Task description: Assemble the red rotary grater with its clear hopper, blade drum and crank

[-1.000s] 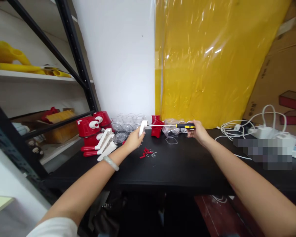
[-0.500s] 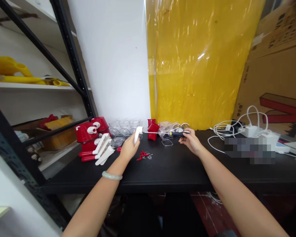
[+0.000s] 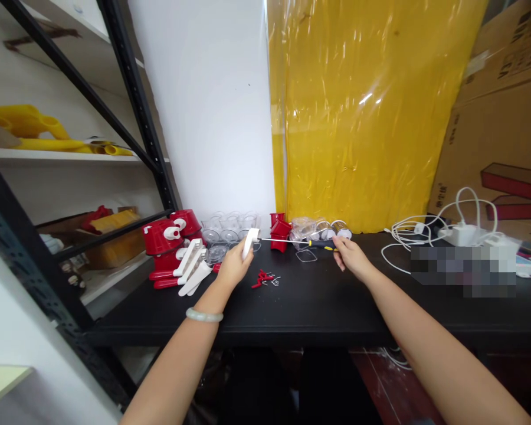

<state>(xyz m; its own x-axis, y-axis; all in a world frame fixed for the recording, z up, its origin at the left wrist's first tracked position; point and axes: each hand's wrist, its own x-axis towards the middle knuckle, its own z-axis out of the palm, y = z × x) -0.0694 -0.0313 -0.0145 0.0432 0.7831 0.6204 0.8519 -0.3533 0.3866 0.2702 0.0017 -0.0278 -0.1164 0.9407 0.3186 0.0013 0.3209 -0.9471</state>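
My left hand (image 3: pixel 234 265) is closed round a white plastic handle-like part (image 3: pixel 250 241), its fingers partly hidden. A screwdriver (image 3: pixel 323 244) with a black and yellow grip lies level in the fingers of my right hand (image 3: pixel 354 258). Its long metal shaft points left, and the tip meets the end of the white part. On the table below sit small red plastic pieces (image 3: pixel 262 278) and several little screws (image 3: pixel 275 281). Left of my left hand are more white handle-like parts (image 3: pixel 195 277), some with red ends.
Red plastic housings (image 3: pixel 159 237) are stacked at the table's left. Clear cups (image 3: pixel 230 224) stand along the back, beside red funnel-like pieces (image 3: pixel 279 230) and round containers (image 3: pixel 340 229). White cables and a charger (image 3: pixel 464 234) lie at right. A black shelf post (image 3: pixel 137 100) rises at left.
The whole view has shifted slightly, so things appear farther right. My right fingers have changed their hold on the screwdriver's grip, which looks turned. Its tip stays at the white part.
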